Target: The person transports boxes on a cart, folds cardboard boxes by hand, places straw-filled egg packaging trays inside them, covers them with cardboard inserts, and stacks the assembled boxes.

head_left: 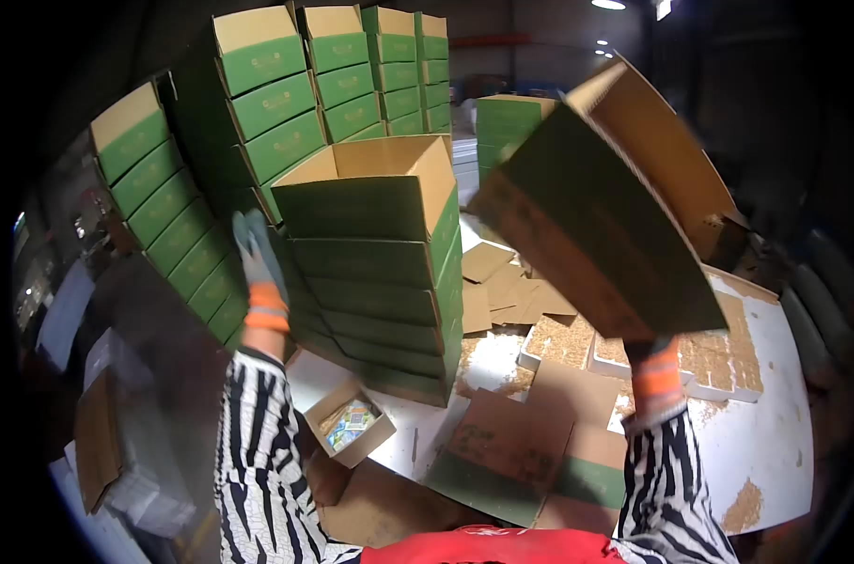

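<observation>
My right hand point(654, 350), in a glove with an orange cuff, holds up a tilted green cardboard box point(601, 216) with its open side facing up and right. The box hides most of that hand's fingers. My left hand point(258, 249), also gloved, has its fingers stretched out beside a tall stack of green boxes point(366, 282). Whether it touches the stack I cannot tell. The top box of this stack point(352, 202) has an open top, and its inside is bare brown cardboard.
More stacks of green boxes point(276, 103) stand behind and to the left. On the white table point(775, 442) lie flat cardboard pieces point(502, 437), white trays with brown crumbly filling point(718, 357), and loose crumbs. A small carton point(370, 442) holding printed packets sits near my left forearm.
</observation>
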Demonstrator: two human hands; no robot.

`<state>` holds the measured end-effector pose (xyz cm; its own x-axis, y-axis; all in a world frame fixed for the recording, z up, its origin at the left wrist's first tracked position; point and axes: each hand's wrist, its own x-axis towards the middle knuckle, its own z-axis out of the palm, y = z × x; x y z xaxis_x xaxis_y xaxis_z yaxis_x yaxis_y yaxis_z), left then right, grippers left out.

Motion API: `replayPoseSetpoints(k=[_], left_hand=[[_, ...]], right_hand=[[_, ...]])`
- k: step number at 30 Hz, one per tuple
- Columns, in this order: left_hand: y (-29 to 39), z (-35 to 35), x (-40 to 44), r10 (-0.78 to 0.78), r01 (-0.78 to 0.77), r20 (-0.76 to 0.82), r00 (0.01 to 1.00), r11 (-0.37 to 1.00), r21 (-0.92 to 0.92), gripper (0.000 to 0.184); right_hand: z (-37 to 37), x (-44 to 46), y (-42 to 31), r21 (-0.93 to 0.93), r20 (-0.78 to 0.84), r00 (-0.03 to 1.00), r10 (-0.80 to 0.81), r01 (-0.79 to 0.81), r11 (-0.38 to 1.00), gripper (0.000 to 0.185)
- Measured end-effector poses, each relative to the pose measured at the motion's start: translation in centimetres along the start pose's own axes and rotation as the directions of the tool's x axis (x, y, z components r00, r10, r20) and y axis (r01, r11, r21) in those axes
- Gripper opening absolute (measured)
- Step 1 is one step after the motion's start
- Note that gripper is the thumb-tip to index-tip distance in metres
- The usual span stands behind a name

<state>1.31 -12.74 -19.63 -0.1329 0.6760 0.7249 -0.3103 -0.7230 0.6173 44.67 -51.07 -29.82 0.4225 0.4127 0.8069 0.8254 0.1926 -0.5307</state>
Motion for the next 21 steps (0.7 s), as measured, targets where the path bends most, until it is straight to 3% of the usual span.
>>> replayPoseSetpoints(k=[1, 2, 3, 4, 5, 6, 8, 9, 10, 11, 12, 13, 15, 16, 17, 18, 19, 21], left_hand=[[-2.0, -1.0, 2.6, -0.007, 0.01, 0.049, 0.999, 0.998, -0.064, 0.069], [1.8, 0.8, 2.6, -0.303, 0.309, 0.072, 0.95, 0.946, -0.092, 0.072], [0.1, 0.3, 3.3, -0.369, 0.366, 0.104, 0.924, 0.93, 0.045, 0.073], [-2.6, -0.6, 3.9, -0.434, 0.409, 0.127, 0.892, 0.894, 0.184, 0.073], [-3.4, -0.4, 3.9, -0.437, 0.417, 0.111, 0.892, 0.894, 0.166, 0.072], [-4.3, -0.3, 4.0, -0.441, 0.425, 0.095, 0.893, 0.893, 0.147, 0.07], [-7.4, -0.6, 4.0, -0.357, 0.357, 0.127, 0.926, 0.934, 0.021, 0.066], [-9.1, -1.1, 4.1, -0.262, 0.26, 0.165, 0.951, 0.965, 0.03, 0.064], [-10.9, -1.5, 4.2, -0.164, 0.161, 0.2, 0.966, 0.987, 0.032, 0.062], [-12.0, -1.8, 4.6, -0.069, 0.033, 0.25, 0.966, 0.989, 0.147, 0.06], [-12.9, -2.2, 5.0, 0.021, -0.104, 0.311, 0.95, 0.962, 0.254, 0.058], [-12.3, -1.7, 4.3, 0.004, -0.06, 0.251, 0.968, 0.974, 0.218, 0.057], [-10.0, 0.4, 2.8, -0.026, 0.009, 0.127, 0.991, 0.991, 0.133, 0.056], [-10.4, 0.7, 2.8, -0.073, 0.071, 0.061, 0.995, 0.997, 0.039, 0.054], [-11.5, 0.3, 3.0, -0.019, 0.013, 0.031, 0.999, 0.983, 0.184, 0.052], [-12.9, -0.5, 3.4, 0.039, -0.039, 0.007, 0.999, 0.945, 0.325, 0.051], [-13.1, -1.0, 3.3, 0.094, -0.078, -0.012, 0.996, 0.883, 0.463, 0.049], [-13.8, -1.4, 3.0, 0.114, -0.108, -0.006, 0.994, 0.958, 0.268, 0.047]], right_hand=[[1.7, 2.2, 0.1, 0.334, -0.017, 0.999, 0.045, -0.037, 0.942, 0.045], [3.5, 4.5, 0.2, 0.603, -0.033, 0.995, 0.089, -0.051, 0.796, 0.042], [5.1, 6.8, -3.6, 0.819, 0.013, 0.982, 0.188, -0.118, 0.562, 0.041], [6.8, 9.2, -7.3, 0.954, 0.06, 0.957, 0.284, -0.139, 0.266, 0.039], [8.2, 11.4, -12.2, 0.98, 0.113, 0.826, 0.553, -0.183, 0.073, 0.04], [10.3, 12.3, -9.1, 0.961, 0.142, 0.938, 0.317, -0.207, 0.182, 0.038], [13.7, 14.6, -12.2, 0.927, 0.24, 0.892, 0.384, -0.328, 0.184, 0.043], [14.9, 15.0, -14.9, 0.87, 0.28, 0.832, 0.478, -0.431, 0.239, 0.051], [16.5, 16.2, -15.9, 0.836, 0.36, 0.791, 0.494, -0.509, 0.205, 0.051], [17.6, 16.7, -17.3, 0.79, 0.437, 0.787, 0.435, -0.567, 0.232, 0.059], [18.9, 17.5, -17.5, 0.668, 0.547, 0.654, 0.523, -0.717, 0.197, 0.068], [21.0, 18.3, -16.7, 0.578, 0.62, 0.61, 0.494, -0.78, 0.238, 0.077], [23.8, 18.6, -18.9, 0.524, 0.575, 0.616, 0.539, -0.783, 0.336, 0.073], [23.9, 18.9, -18.7, 0.286, 0.446, 0.693, 0.566, -0.71, 0.644, 0.071], [23.9, 19.3, -18.4, -0.024, 0.324, 0.781, 0.534, -0.557, 0.83, 0.07], [23.9, 19.6, -18.1, -0.358, 0.229, 0.865, 0.447, -0.352, 0.865, 0.072], [24.0, 19.6, -17.9, -0.295, 0.295, 0.851, 0.434, -0.351, 0.889, 0.074], [23.8, 19.6, -17.1, -0.163, 0.421, 0.816, 0.397, -0.362, 0.918, 0.08]])
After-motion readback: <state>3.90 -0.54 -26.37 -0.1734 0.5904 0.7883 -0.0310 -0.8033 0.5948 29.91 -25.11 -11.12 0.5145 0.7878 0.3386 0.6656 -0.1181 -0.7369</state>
